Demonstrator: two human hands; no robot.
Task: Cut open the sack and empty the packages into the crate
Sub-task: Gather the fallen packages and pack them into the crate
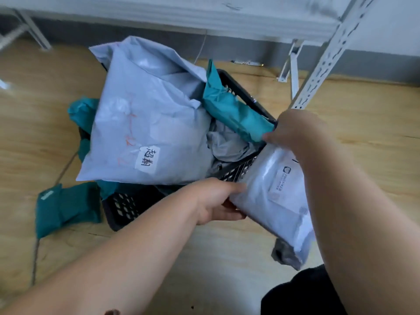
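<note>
A black perforated crate point(123, 206) stands on the wooden floor, heaped with packages. A large pale blue package point(145, 123) with a white handwritten label lies on top, teal packages point(236, 114) beside it. Both hands hold a white plastic package point(279, 201) over the crate's near right corner. My left hand point(218, 201) grips its lower left edge. My right hand point(288, 130) holds its upper end, fingers hidden behind it.
A teal package point(66, 208) lies on the floor left of the crate. A white metal shelf upright point(322, 60) slants down at the right, with a shelf foot point(286, 73) near the grey wall. A thin cord point(36, 251) runs along the floor at left.
</note>
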